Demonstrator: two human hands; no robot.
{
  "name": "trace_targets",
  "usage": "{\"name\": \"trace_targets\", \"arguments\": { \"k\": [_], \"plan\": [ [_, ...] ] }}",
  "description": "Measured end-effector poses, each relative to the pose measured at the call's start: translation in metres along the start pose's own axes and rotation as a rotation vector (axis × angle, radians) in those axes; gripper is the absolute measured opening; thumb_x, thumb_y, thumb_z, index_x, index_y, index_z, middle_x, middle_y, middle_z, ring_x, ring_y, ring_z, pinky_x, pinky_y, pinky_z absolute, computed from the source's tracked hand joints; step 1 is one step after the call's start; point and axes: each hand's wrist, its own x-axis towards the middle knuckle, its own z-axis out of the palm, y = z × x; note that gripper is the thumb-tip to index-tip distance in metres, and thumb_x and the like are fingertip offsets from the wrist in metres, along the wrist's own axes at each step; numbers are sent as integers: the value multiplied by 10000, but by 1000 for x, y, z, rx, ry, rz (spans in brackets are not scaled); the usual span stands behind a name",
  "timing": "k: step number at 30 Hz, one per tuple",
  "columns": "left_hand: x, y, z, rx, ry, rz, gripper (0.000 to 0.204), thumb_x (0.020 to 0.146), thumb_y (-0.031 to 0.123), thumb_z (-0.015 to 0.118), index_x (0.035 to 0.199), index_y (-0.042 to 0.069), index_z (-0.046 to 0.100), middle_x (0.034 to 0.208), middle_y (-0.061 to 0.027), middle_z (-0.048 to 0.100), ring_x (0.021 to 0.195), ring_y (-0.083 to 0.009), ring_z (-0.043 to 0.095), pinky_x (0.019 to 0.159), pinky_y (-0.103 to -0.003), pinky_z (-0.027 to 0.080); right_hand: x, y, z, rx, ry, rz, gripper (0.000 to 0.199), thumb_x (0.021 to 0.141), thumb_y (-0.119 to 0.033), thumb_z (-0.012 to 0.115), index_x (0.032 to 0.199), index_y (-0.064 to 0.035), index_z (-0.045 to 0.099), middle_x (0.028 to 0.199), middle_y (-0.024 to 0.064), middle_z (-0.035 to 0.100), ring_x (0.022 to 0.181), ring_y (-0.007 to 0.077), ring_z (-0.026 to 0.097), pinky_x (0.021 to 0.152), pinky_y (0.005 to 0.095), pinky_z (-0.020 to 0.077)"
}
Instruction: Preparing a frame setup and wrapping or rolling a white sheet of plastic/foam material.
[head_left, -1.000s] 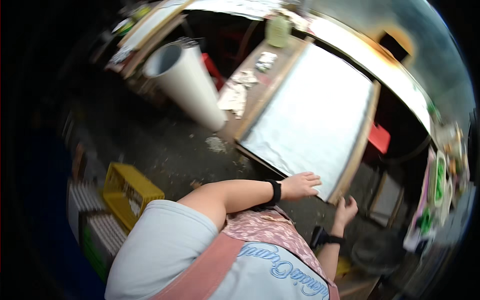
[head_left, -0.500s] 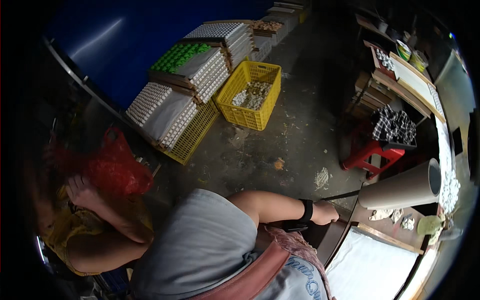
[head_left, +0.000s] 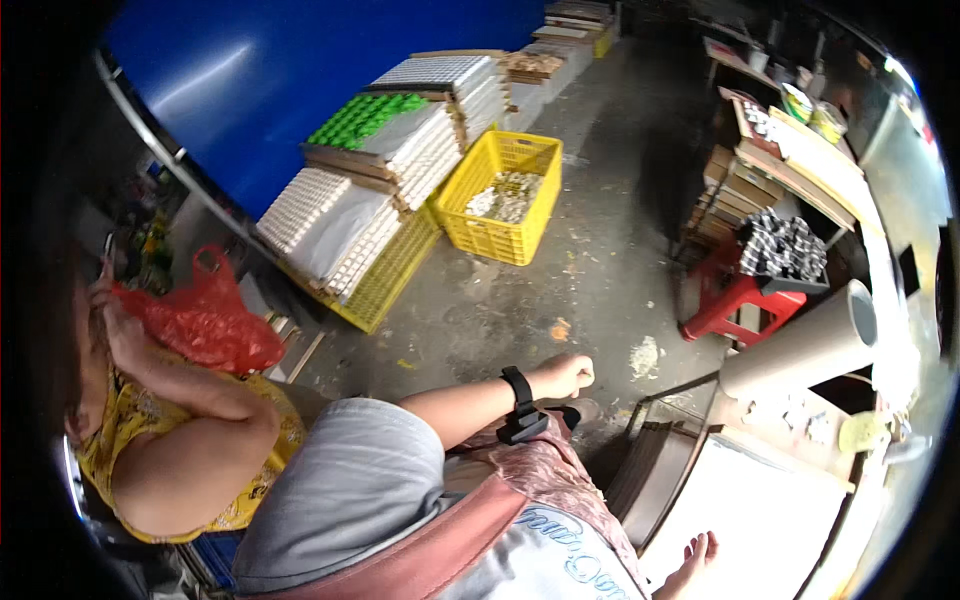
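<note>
My left hand [head_left: 563, 377] is out over the floor, its fingers curled in, with nothing seen in them; a black band [head_left: 522, 400] is around that wrist. Low in the picture, my right hand [head_left: 698, 553] shows with fingers apart, over or beside a white sheet [head_left: 755, 515] in a wooden-edged tray on the table [head_left: 745, 400]; whether it touches the sheet I cannot tell. A large pale tube [head_left: 800, 345] lies at the table's far end, near small white scraps [head_left: 818, 428] and a yellowish round thing [head_left: 862, 432].
At left, a person in a yellow patterned top [head_left: 225, 490] is close to a red plastic bag [head_left: 215, 325]. Ahead are a yellow crate [head_left: 500, 240] and stacked white trays [head_left: 345, 235], some green-topped [head_left: 365, 120]. A red stool [head_left: 745, 300] bears a checked cloth [head_left: 782, 247].
My left hand has moved left, away from the table's edge. My right hand has come into view by the white sheet. The person at left has shifted, and the picture is brighter.
</note>
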Motion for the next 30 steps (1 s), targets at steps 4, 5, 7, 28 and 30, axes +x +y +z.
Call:
{"name": "trace_targets", "arguments": {
  "k": [4,5,7,28,30],
  "plan": [
    [41,67,-3,-130,0,13,274,826,281,514,676,53,486,583,-25,529,450,-90,503,396,-255,382,-25,-48,25,101,75,-119,278,797,-178,545,1039,-55,483,925,34,508,812,118,483,703,253,382],
    [52,85,-5,-134,32,81,236,815,236,520,675,47,496,591,-36,538,461,-109,512,428,-245,393,-24,-55,29,116,41,-178,273,796,-174,551,1032,-50,490,918,38,518,803,116,489,699,255,392],
    [77,127,-10,32,73,356,126,776,128,520,856,31,516,683,-53,565,609,-148,552,569,-268,440,-32,-70,39,156,69,-233,213,788,-142,563,966,-31,528,853,33,544,746,105,504,662,236,402],
    [229,368,36,64,-117,1538,490,737,476,560,472,83,433,445,-19,394,468,-146,413,568,-304,357,-54,-164,119,29,385,-263,142,796,-61,544,921,7,532,828,37,559,767,89,523,698,214,428],
    [226,389,26,-221,-349,1180,477,769,472,534,512,75,471,465,18,433,448,-74,411,459,-247,338,-58,-185,122,-5,495,-343,148,792,-80,545,907,13,542,775,44,579,711,95,531,664,227,426]
  ]
}}
